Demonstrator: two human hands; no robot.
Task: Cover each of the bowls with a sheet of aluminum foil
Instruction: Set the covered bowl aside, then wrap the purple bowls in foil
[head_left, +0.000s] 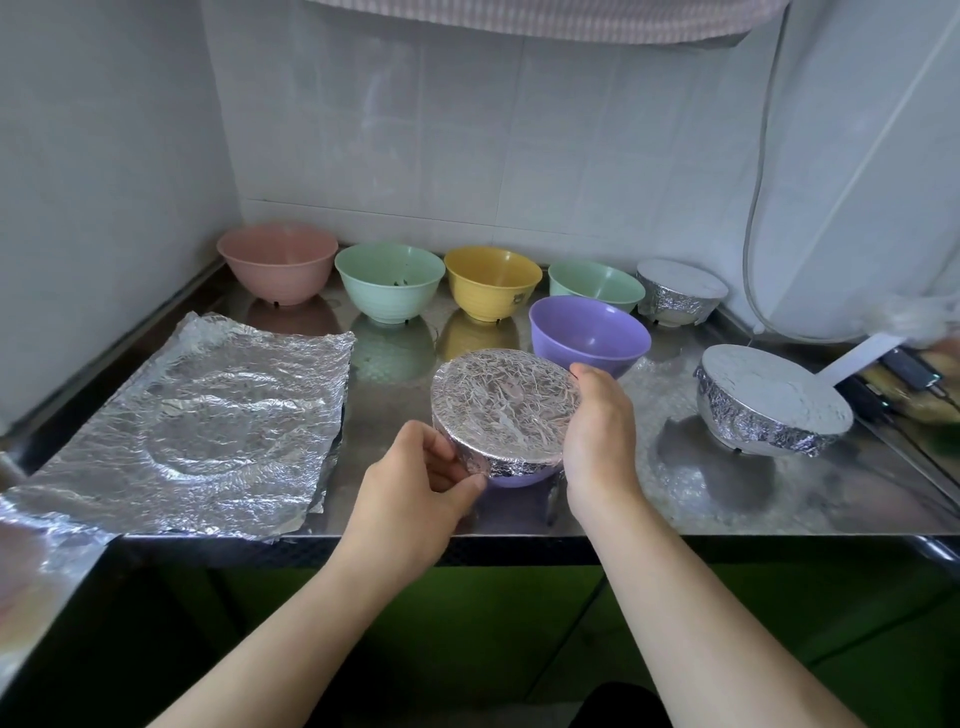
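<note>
Head view: near the front edge of the counter, about midway along it, a purple bowl sits under a crinkled foil cover. The left hand has its grip pinching the foil skirt at the bowl's near-left side, thumb and curled fingers on the folded edge. The right hand cups the right side, fingers curled round the rim and hidden behind it.

The step in hand looks like sealing the skirt. To do it well, I would press the foil down snug under the rim all the way round, turning the bowl bit by bit, with the other hand steadying it so it does not slide off the front edge.

Five open bowls wait along the back edge. A spare foil sheet lies flat at the left end, ready for the next one.
</note>
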